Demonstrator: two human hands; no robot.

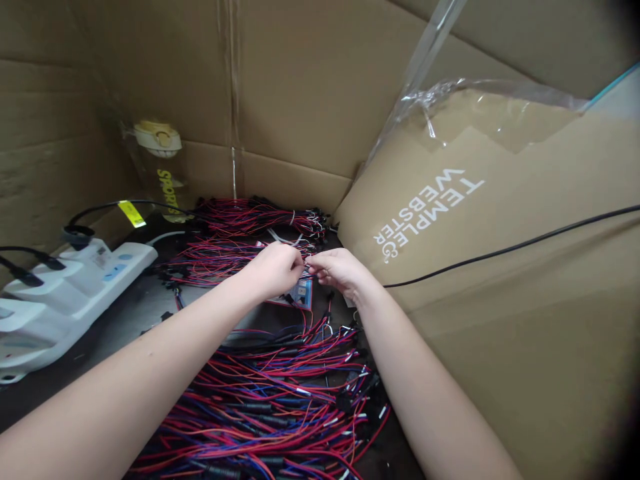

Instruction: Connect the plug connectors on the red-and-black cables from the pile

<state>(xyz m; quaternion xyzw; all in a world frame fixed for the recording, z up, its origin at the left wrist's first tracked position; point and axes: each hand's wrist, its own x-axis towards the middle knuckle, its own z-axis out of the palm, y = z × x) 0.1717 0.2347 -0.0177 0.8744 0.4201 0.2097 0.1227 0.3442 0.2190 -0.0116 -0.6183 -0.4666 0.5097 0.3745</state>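
Note:
My left hand (281,268) and my right hand (340,272) meet fingertip to fingertip over the far part of the work surface. Both are closed in a pinch. Between them is something small at the ends of thin wires; the fingers mostly hide it. Just beneath lies a blue printed packet or card (302,293), partly covered by my left hand. Behind the hands are a middle bundle of red and black wires (210,257) and a farther bundle (235,217). A large heap of red and blue wires (260,387) with black connectors and white tips spreads below my forearms.
A white power strip (75,300) with black plugs stands at the left. A clear bottle (163,173) with a yellow lid is in the back left corner. Cardboard walls (300,87) enclose the space, and a black cable (500,247) crosses the right panel.

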